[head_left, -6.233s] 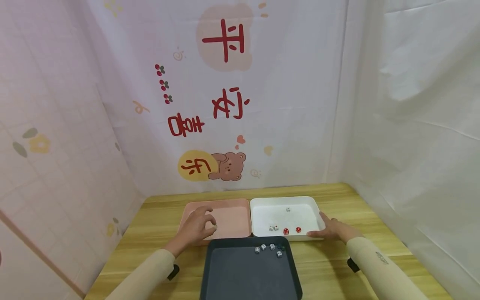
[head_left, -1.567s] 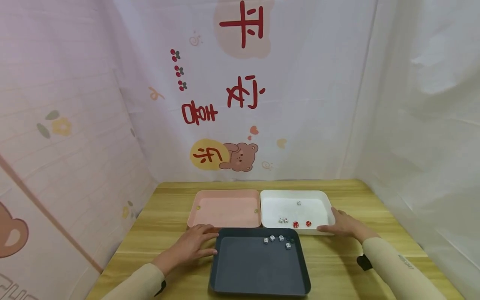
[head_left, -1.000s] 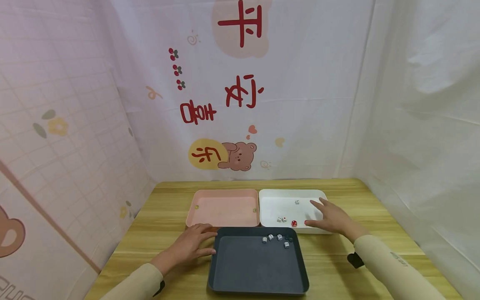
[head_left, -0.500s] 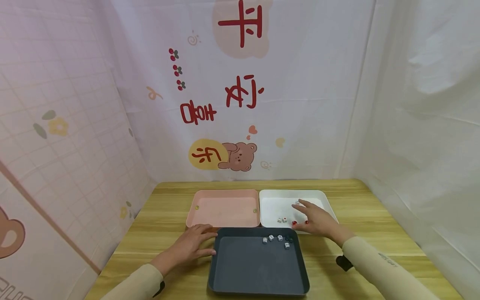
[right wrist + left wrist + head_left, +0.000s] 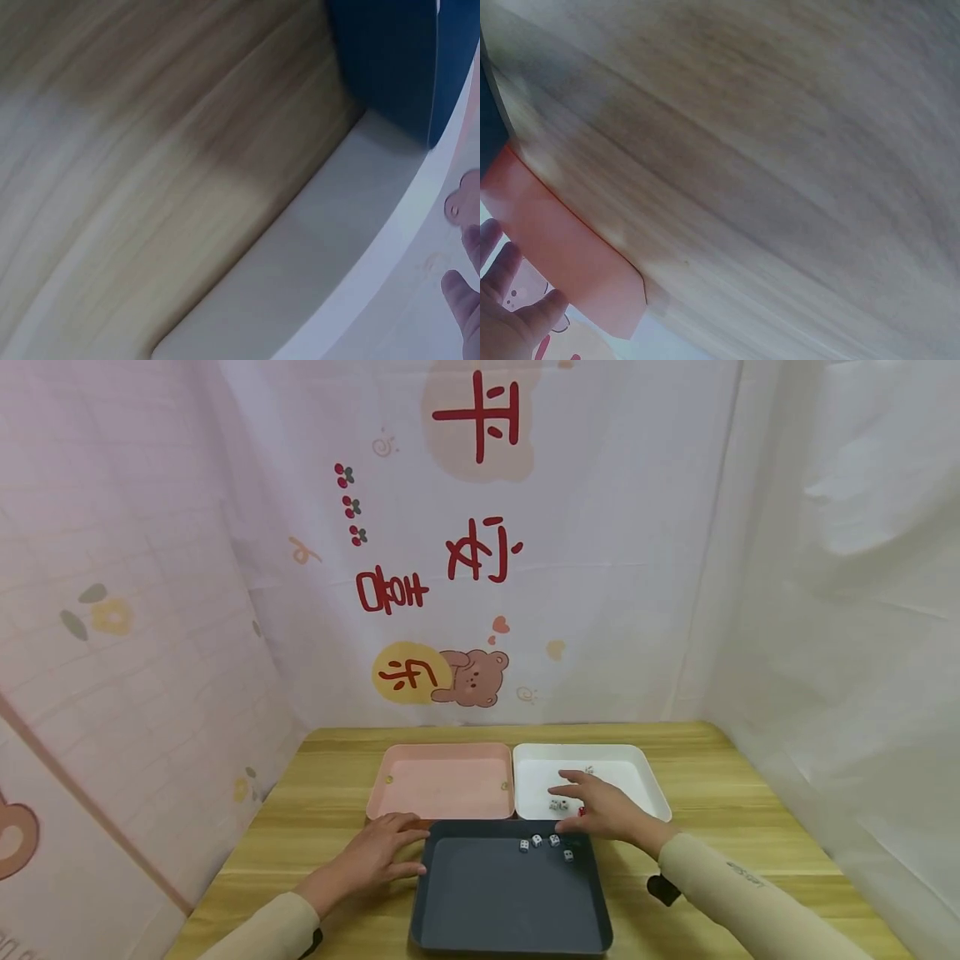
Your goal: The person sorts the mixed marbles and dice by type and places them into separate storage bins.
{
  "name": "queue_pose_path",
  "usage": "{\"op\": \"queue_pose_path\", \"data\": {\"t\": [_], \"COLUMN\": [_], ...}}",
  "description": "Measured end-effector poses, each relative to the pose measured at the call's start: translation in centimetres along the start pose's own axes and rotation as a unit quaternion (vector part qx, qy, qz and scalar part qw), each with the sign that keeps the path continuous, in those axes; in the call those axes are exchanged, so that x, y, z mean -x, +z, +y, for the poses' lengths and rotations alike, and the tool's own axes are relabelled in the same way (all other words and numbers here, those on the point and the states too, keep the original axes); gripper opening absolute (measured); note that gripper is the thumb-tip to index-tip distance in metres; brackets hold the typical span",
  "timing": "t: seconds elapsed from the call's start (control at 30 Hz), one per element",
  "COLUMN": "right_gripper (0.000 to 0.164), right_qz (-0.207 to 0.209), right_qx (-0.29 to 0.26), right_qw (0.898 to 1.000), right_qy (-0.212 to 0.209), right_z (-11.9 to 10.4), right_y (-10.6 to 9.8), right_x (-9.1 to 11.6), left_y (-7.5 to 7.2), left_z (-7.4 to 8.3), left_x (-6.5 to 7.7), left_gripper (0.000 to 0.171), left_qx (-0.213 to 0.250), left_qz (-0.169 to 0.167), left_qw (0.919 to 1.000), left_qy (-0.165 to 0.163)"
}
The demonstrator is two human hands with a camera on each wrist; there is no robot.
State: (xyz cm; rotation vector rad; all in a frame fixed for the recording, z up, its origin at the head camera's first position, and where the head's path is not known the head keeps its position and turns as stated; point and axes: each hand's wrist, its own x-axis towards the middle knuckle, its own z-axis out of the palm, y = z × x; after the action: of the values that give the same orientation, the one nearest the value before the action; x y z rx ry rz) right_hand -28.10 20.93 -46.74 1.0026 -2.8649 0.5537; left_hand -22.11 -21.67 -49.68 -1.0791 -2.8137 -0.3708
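Note:
My right hand [image 5: 611,810], thumb and forefinger spread apart, hovers over the front of the white tray [image 5: 651,781] and the back right corner of the dark tray [image 5: 510,902]. Its thumb is close to several white dice [image 5: 554,841] in the dark tray; the dark dice in that corner are covered. Beneath and beside this hand, the white tray holds white dice [image 5: 554,805] and a partly covered red die [image 5: 582,812]. My left hand [image 5: 371,860] lies with fingers extended at the dark tray's left rim. In the right wrist view, fingertips [image 5: 456,289] show at the edge.
A pink tray [image 5: 446,781] stands back left, against the white one, with a small yellowish piece [image 5: 388,780] near its left side and another at its right. All trays sit on a wooden table [image 5: 300,802] before a printed cloth [image 5: 600,568].
My right hand has left the white tray's right rim and moved left to the dark tray's corner. My left hand, earlier pinching a small piece over the pink tray, now stays by the dark tray.

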Motion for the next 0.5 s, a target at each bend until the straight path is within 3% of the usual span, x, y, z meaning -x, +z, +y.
{"op": "queue_pose_path", "data": {"t": [0.5], "right_gripper": [0.048], "right_qz": [-0.028], "right_qx": [0.028], "right_qw": [0.998], "right_qy": [-0.057], "right_z": [-3.0], "right_y": [2.0], "right_x": [-1.2], "left_y": [0.1], "left_z": [-0.2], "left_x": [0.0], "left_gripper": [0.055], "left_qx": [0.006], "left_qz": [0.002], "left_qw": [1.0], "left_qy": [0.006]}}
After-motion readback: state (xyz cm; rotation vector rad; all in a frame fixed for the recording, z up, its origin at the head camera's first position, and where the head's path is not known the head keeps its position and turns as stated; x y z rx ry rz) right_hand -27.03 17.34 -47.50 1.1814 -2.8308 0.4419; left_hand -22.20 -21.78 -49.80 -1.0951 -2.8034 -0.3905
